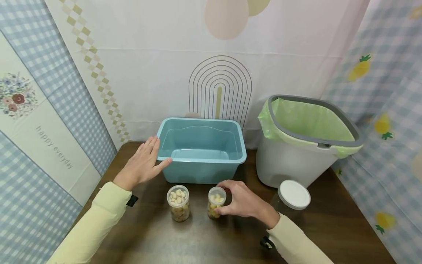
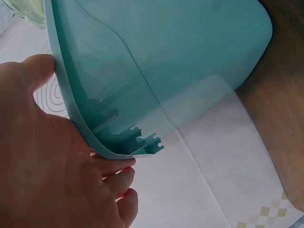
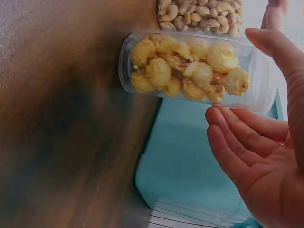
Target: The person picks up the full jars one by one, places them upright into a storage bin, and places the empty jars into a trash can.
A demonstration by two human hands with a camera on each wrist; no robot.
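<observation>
A blue tub (image 1: 202,150) stood at the back of the dark wooden surface (image 1: 329,227), and two small clear jars stood in front of it. The left hand (image 1: 142,165) lay flat against the tub's left rim, its fingers straight and holding nothing, the thumb reaching along the front lip. The right hand (image 1: 242,201) was curled loosely about the popcorn jar (image 1: 215,202), the right one of the pair, fingertips at its side and thumb near its lid; whether it gripped or only touched could not be told.

Just to the left of that jar, apart from it, stood the cashew jar (image 1: 178,203). To the right of the tub was a grey bin (image 1: 290,165) lined with a green bag (image 1: 306,121), and before it a larger clear jar with a white lid (image 1: 294,194), close behind the right wrist. Patterned cloth (image 1: 148,66) hung behind and at both sides.

The head view gave the whole layout. The left wrist view showed only the tub's underside rim and wall (image 2: 156,71) with the palm (image 2: 42,171) pressed to the rim's edge and cloth beneath. The right wrist view showed the popcorn jar (image 3: 190,69) standing on the surface, the nuts in the cashew jar (image 3: 202,16) beyond it, the fingers (image 3: 237,137) spread at its lidded end, and the tub's wall (image 3: 190,166) behind.
</observation>
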